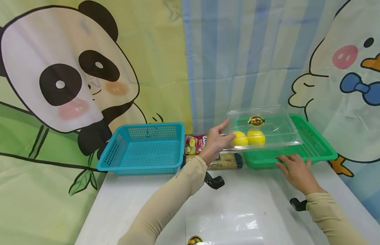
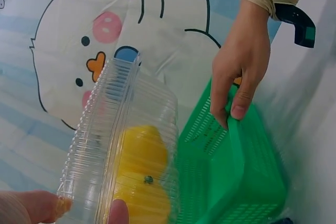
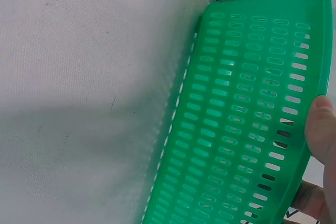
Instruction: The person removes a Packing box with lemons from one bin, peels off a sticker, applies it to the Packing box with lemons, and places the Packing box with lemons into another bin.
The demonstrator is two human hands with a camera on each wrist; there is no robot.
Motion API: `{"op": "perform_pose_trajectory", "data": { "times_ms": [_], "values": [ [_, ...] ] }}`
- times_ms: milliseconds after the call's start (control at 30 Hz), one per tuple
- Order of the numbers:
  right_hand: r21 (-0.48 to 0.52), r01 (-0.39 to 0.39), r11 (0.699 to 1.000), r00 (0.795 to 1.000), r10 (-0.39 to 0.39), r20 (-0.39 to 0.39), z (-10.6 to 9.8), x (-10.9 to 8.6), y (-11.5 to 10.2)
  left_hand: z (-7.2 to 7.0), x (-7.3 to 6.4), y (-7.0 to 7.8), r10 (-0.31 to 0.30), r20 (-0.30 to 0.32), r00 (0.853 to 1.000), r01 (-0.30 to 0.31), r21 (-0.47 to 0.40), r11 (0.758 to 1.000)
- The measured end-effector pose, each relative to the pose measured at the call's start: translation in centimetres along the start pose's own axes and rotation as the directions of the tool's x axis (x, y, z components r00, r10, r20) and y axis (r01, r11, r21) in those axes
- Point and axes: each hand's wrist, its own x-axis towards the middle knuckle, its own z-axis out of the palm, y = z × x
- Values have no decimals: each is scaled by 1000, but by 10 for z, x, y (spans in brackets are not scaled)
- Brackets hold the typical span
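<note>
My left hand [image 1: 214,141] grips the left end of a clear plastic clamshell box [image 1: 279,131], holding it up tilted over a green basket [image 1: 318,139]. Inside the box are two round yellow fruits [image 1: 256,137], resting toward its left end; a dark round label [image 1: 256,121] is on the lid. In the left wrist view, the thumb and a fingertip pinch the edge of the box [image 2: 105,145]. My right hand [image 1: 297,172] holds the near rim of the green basket, thumb [image 3: 320,127] on the outer side and fingers over the edge, as the right wrist view shows.
A blue basket [image 1: 147,149] stands at the back left. Between the baskets lie a red snack bag [image 1: 194,144] and a long yellowish packet [image 1: 225,161]. Another clear plastic box [image 1: 223,224] lies at the table's front. A cartoon curtain [image 1: 233,61] hangs behind the white table [image 1: 254,190].
</note>
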Motion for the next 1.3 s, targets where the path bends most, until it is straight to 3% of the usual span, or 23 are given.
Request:
{"op": "perform_pose_trajectory", "data": {
  "times_ms": [300, 433, 600, 733, 967, 1300],
  "values": [
    [17, -7, 1000, 1000, 8, -2, 1, 0, -2, 40, 21, -11, -36, -33, 999, 35, -43, 998],
    [19, -1, 1000, 1000, 1, -10, 1, 0, -3, 60, 31, -19, -5, -110, 994, 8, 34, 999],
    [1, -5, 1000, 1000, 5, -16, 1, 2, -3, 84, 41, -31, 12, -220, 975, 15, 124, 992],
    [-8, -15, 1000, 1000, 15, -8, 1, 3, -3, 99, 45, -44, 7, -254, 967, 30, 144, 989],
    [-18, -48, 999, 999, 48, 18, -3, 4, -3, 117, 57, -64, -12, -269, 963, 49, 132, 990],
    [-33, -58, 998, 998, 59, 38, -1, 3, -6, 127, 68, -87, -95, -292, 952, 133, 116, 984]
  ]
}}
